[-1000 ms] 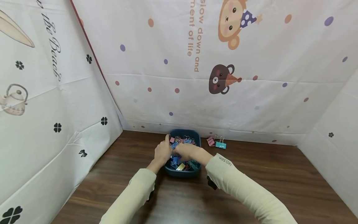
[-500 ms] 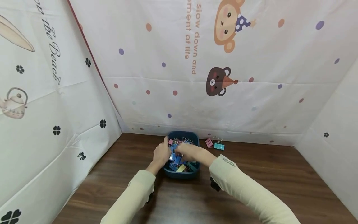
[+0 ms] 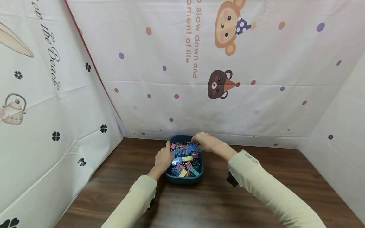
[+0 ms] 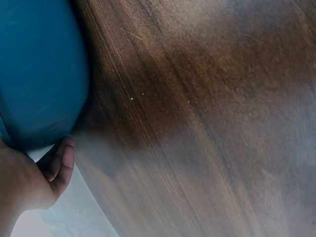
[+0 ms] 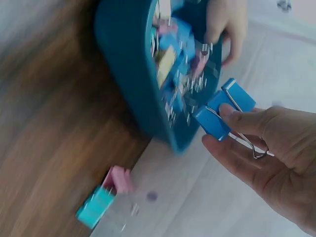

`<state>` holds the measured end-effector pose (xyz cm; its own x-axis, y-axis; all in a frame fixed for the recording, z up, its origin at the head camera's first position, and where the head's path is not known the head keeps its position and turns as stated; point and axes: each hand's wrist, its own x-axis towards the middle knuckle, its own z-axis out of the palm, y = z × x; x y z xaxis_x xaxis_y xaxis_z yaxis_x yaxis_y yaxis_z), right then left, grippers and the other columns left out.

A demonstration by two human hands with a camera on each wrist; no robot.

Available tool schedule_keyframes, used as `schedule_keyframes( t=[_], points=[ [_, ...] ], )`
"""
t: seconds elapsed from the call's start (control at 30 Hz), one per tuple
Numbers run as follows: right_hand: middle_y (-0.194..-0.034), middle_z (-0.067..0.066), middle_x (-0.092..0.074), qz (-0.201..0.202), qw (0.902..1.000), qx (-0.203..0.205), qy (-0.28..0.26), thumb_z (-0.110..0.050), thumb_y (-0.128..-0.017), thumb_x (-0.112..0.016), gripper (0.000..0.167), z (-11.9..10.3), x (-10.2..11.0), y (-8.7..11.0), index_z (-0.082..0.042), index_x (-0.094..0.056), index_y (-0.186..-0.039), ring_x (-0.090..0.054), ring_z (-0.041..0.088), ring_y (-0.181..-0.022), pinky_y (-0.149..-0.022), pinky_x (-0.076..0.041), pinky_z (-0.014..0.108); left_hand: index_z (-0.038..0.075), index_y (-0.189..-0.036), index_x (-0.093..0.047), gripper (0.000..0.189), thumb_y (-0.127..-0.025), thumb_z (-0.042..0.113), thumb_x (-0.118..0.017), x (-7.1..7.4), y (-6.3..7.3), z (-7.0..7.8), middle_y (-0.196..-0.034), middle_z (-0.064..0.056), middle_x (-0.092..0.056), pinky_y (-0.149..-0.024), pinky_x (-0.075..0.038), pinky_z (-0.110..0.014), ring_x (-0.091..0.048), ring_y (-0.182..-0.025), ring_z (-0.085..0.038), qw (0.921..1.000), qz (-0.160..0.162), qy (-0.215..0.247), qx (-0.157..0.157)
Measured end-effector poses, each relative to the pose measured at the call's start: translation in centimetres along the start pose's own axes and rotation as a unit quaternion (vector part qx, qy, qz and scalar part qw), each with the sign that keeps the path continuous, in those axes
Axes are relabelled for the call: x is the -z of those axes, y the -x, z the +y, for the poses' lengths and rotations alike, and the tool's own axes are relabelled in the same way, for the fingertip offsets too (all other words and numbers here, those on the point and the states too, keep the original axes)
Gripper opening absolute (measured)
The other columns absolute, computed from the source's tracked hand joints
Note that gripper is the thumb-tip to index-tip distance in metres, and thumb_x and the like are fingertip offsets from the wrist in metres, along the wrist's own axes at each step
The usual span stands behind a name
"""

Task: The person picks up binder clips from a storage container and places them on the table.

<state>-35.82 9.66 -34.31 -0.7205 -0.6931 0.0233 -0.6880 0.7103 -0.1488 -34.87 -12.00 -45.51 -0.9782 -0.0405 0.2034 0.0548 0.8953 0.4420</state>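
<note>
A dark blue plastic bin (image 3: 184, 180) stands on the table, filled with binder clips in blue, pink, yellow and teal. My left hand (image 3: 164, 157) grips its left rim, thumb and fingers on either side of the wall. In the left wrist view, fingers (image 4: 63, 165) curl against the bin's outer wall (image 4: 44, 74). Over the bin's far right corner, my right hand (image 3: 206, 141) pinches blue binder clips (image 5: 212, 121), seemingly two, between thumb and fingers. The right wrist view shows them just outside the rim, with their wire handles towards the palm.
A teal binder clip (image 5: 95, 206) and a pink one (image 5: 118, 178) lie on the table right of the bin; the right hand hides them in the head view. Printed white cloth (image 3: 142, 110) hangs behind and at both sides of the wooden table (image 3: 256, 171).
My right hand has risen out of the clip pile and moved right and away, carrying blue binder clips. The left hand keeps its hold on the bin. The head view has shifted slightly.
</note>
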Motion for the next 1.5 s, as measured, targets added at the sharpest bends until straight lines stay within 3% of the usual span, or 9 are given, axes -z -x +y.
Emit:
schedule_keyframes(
  t=[0.2,0.43,0.63,0.8,1.0,1.2,1.37,1.5],
  points=[
    [-0.101,0.017,-0.074,0.052,0.9971,-0.055,0.012,0.006,-0.089,-0.071,0.016,4.8,0.2,1.8,0.003,-0.074,-0.104,-0.072,0.031,-0.097,-0.082,-0.061,0.038,0.0,-0.151,-0.039,0.057,-0.098,0.007,-0.058,-0.2,0.0,0.0,-0.093,-0.019,-0.071,-0.058,-0.054,-0.04,-0.06,-0.063,-0.021,1.0,0.001,0.0,0.0],
    [-0.09,0.021,-0.072,0.098,0.9857,-0.137,0.014,0.013,-0.078,-0.07,0.015,10.2,-1.4,4.6,0.008,-0.072,-0.091,-0.069,0.033,-0.083,-0.076,-0.059,0.044,0.001,-0.152,-0.039,0.058,-0.098,0.009,-0.059,-0.2,-0.1,0.0,-0.089,-0.017,-0.07,-0.059,-0.055,-0.039,-0.058,-0.062,-0.02,1.0,0.002,-0.004,0.003],
    [-0.093,0.025,-0.068,0.046,0.9721,-0.23,0.001,0.013,-0.083,-0.063,0.013,12.6,-3.2,6.4,0.008,-0.07,-0.094,-0.062,0.029,-0.077,-0.07,-0.054,0.043,0.001,-0.151,-0.039,0.057,-0.098,0.008,-0.058,-0.2,0.0,-0.2,-0.09,-0.018,-0.07,-0.058,-0.053,-0.038,-0.058,-0.063,-0.021,1.0,0.0,0.002,0.005],
    [-0.091,0.024,-0.067,0.001,0.9599,-0.28,-0.021,0.012,-0.088,-0.058,0.013,13.7,-4.4,6.7,0.006,-0.068,-0.093,-0.058,0.027,-0.072,-0.065,-0.049,0.04,0.002,-0.15,-0.04,0.056,-0.098,0.008,-0.06,-0.2,-0.1,-0.2,-0.094,-0.019,-0.071,-0.062,-0.056,-0.04,-0.06,-0.065,-0.022,1.0,0.003,0.004,0.008],
    [-0.094,0.025,-0.068,-0.004,0.9553,-0.293,-0.037,0.014,-0.09,-0.056,0.015,14.4,-5.9,6.5,0.006,-0.067,-0.095,-0.062,0.029,-0.075,-0.064,-0.051,0.042,0.003,-0.15,-0.041,0.056,-0.098,0.009,-0.061,-0.6,-0.4,-0.1,-0.097,-0.019,-0.073,-0.065,-0.059,-0.043,-0.063,-0.066,-0.022,0.9999,0.007,-0.003,0.009],
    [-0.092,0.028,-0.065,0.033,0.9584,-0.283,-0.02,0.013,-0.092,-0.055,0.012,14.5,-7.1,6.2,0.004,-0.062,-0.086,-0.063,0.034,-0.076,-0.061,-0.049,0.045,0.003,-0.15,-0.041,0.055,-0.099,0.01,-0.06,-0.7,-0.6,0.0,-0.092,-0.018,-0.072,-0.062,-0.058,-0.042,-0.062,-0.063,-0.022,0.9999,0.008,-0.011,0.004],
    [-0.104,0.035,-0.059,0.058,0.9583,-0.28,-0.01,0.013,-0.091,-0.054,0.013,14.4,-7.7,5.9,0.008,-0.065,-0.098,-0.065,0.048,-0.092,-0.072,-0.055,0.056,0.004,-0.15,-0.041,0.055,-0.098,0.01,-0.061,-0.6,-0.5,0.0,-0.092,-0.018,-0.072,-0.06,-0.057,-0.042,-0.062,-0.062,-0.023,0.9998,0.01,-0.015,0.006],
    [-0.108,0.037,-0.055,0.063,0.9603,-0.271,-0.012,0.012,-0.089,-0.059,0.02,14.3,-7.9,5.8,0.012,-0.064,-0.108,-0.063,0.05,-0.094,-0.076,-0.056,0.057,0.004,-0.15,-0.041,0.056,-0.098,0.01,-0.061,-0.6,-0.5,-0.2,-0.093,-0.018,-0.072,-0.061,-0.058,-0.042,-0.062,-0.062,-0.022,0.9998,0.008,-0.015,0.01]
  ],
)
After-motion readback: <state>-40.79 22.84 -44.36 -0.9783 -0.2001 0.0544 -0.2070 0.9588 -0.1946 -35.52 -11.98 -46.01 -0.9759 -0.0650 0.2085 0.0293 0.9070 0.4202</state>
